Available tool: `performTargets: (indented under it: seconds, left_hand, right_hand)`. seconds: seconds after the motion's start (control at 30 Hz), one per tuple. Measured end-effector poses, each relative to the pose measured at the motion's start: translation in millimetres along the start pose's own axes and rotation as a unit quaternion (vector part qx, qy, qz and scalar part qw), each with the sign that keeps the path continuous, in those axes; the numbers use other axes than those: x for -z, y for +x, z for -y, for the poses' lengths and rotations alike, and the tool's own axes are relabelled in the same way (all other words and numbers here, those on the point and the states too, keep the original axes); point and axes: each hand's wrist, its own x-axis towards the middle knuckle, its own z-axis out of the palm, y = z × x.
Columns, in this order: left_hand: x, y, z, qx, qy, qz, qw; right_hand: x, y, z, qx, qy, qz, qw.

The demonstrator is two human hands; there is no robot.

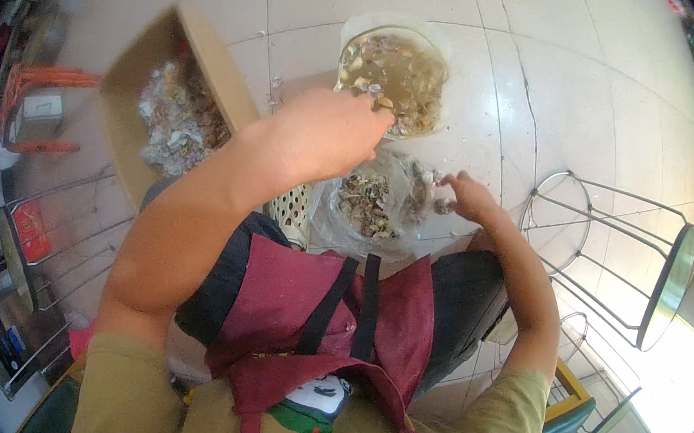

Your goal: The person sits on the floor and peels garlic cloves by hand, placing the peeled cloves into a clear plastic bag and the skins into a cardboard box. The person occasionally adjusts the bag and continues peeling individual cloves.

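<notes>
My left hand (338, 133) reaches over the near edge of a translucent tub (353, 28) of murky brown water and shellfish, apparently clams. Its fingertips are beside some shells; whether they grip one is unclear. Nearer my lap lies a clear plastic bag (324, 217), spread around a heap of small shells (370, 203). My right hand (473, 197) is at the right side of that bag, fingers bent close to small shell-like pieces (444, 205); I cannot tell if it holds any. A maroon apron (292, 281) covers my lap.
A cardboard box (213, 61) with crumpled plastic and other waste stands to the left. Beyond it is an orange stool (53, 76). A metal-framed round stool (618, 252) lies on its side at right. A perforated cream shoe (289, 209) is beside the bag on the tiled floor (539, 58).
</notes>
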Motion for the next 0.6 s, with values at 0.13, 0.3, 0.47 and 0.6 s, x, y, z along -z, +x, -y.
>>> performTargets:
  seconds: [0.13,0.3,0.47,0.6]
  left_hand:
    - [-7,-5,2,-0.015,-0.012,0.007,1.0]
    - [-8,-5,-7,-0.021,-0.002,0.015,1.0]
    - [-11,-1,-4,-0.012,-0.026,0.056,0.998]
    - [-21,11,-3,-0.008,-0.068,0.06,0.996]
  right_hand:
    - [-53,9,-33,0.031,-0.058,0.088,0.994]
    - [-91,20,-49,-0.001,-0.034,0.055,0.998]
    - [-60,4,-27,-0.011,0.125,-0.042,0.991]
    - [41,-34,68,0.062,0.302,-0.193,0.931]
